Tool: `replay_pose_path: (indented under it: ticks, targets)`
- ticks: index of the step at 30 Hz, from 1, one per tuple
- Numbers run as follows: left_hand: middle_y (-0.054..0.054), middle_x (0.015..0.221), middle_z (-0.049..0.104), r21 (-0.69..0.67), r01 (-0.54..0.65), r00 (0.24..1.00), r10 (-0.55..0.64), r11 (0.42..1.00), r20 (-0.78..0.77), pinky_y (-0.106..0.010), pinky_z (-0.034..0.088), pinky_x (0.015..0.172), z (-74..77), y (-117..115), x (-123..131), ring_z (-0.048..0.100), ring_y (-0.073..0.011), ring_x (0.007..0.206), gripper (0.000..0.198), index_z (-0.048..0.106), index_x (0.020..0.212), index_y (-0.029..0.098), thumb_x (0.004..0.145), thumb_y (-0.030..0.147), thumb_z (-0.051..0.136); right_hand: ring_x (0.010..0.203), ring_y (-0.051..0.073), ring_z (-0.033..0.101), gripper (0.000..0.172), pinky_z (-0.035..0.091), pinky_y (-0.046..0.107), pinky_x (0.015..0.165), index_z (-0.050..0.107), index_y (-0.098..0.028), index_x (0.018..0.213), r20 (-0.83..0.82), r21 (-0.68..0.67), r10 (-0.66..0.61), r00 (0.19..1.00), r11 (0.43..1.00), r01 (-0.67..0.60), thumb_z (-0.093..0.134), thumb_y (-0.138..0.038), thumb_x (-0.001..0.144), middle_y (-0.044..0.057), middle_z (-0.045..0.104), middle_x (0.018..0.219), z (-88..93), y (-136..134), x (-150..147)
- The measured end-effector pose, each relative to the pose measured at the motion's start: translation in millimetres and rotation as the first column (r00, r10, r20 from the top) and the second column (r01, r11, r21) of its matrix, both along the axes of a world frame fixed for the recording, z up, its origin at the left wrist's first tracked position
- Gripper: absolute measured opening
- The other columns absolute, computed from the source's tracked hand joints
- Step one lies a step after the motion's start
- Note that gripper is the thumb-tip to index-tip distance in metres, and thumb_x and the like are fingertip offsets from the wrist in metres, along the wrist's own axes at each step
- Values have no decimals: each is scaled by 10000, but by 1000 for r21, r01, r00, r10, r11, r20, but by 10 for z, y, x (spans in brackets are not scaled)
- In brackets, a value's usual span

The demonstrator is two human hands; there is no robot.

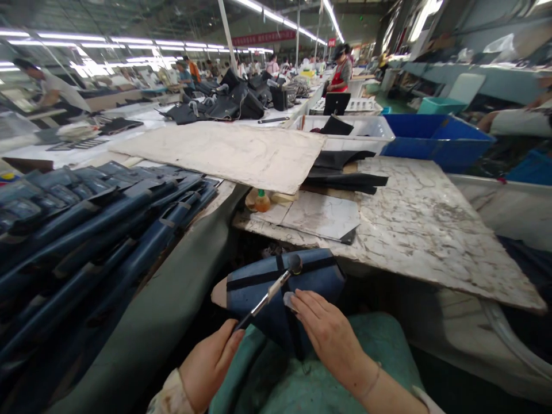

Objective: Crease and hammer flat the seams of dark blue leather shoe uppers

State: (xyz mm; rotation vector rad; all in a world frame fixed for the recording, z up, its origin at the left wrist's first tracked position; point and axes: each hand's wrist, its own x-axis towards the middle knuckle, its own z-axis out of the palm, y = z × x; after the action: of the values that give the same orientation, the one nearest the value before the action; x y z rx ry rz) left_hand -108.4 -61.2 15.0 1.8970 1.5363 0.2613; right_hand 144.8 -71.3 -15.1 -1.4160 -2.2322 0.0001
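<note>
1. Head view, the hands: I see the left hand (211, 362) low in the frame, closed around the handle end of a hammer (269, 293). The shaft slants up and to the right, and its small round head rests on the blue piece (259, 287), or sits just above it (I cannot tell which from here).
2. Head view, the other hand: my reading of the right hand (330, 336) is flat and open. Its fingers are laid out on the blue piece just beside the hammer's shaft, gripping nothing.
3. Head view, the piece: the blue piece is a folded dark blue part with black strips across it. It sits on the person's lap over a green apron (319, 379), just below the near edge of the work slab (422, 230).
4. Head view, the surroundings:
   - To the left lies a stack of dark blue pieces (86, 230).
   - Behind the slab I make out a worn board (224, 152), with a small bottle (261, 201) at its near edge.
   - Black pieces (345, 172) lie on the slab, with a blue bin (435, 138) beyond them.
   - Far back, a person in a red apron (340, 72) stands at another table.
</note>
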Motion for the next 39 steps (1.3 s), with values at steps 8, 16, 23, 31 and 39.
replay_pose_path:
  ticks: [8,16,23,31,39]
  targets:
    - [-34,768,665,-17,94,995,-95,995,-40,-234,469,677,62,176,327,645,-175,723,355,546,910,215,900,420,257,1081,185,531,377,474,340,928,523,-174,1227,-19,-21,-17,1000,1000,16,376,-86,892,51,577,1201,-24,-6,-15]
    - [-47,764,648,42,175,981,-171,984,-90,-248,438,656,144,348,703,633,-176,706,352,505,916,205,921,406,216,1083,185,533,353,487,336,919,547,-146,1192,-17,21,6,1000,1000,-5,401,-77,878,76,587,1181,-43,3,-6]
    - [-34,732,629,25,147,981,-142,989,-133,-241,412,614,199,282,698,619,-174,681,335,517,875,212,915,409,249,1067,204,546,335,501,361,911,551,-121,1184,-14,44,34,999,998,-33,377,-110,897,97,591,1168,-60,11,9]
    - [-8,660,592,-45,-39,999,37,998,-26,-236,429,616,67,-144,41,577,-146,604,353,521,797,213,901,438,270,1058,194,551,357,507,359,904,526,-137,1221,-36,45,69,997,997,-68,354,-125,909,89,582,1182,-55,19,34]
    - [-5,627,613,-10,-276,960,276,961,42,-215,478,595,26,-475,-426,577,-141,568,436,584,807,203,857,546,319,1052,202,547,339,510,372,892,521,-115,1215,-5,84,105,994,991,-104,363,-133,916,94,579,1179,-46,41,46]
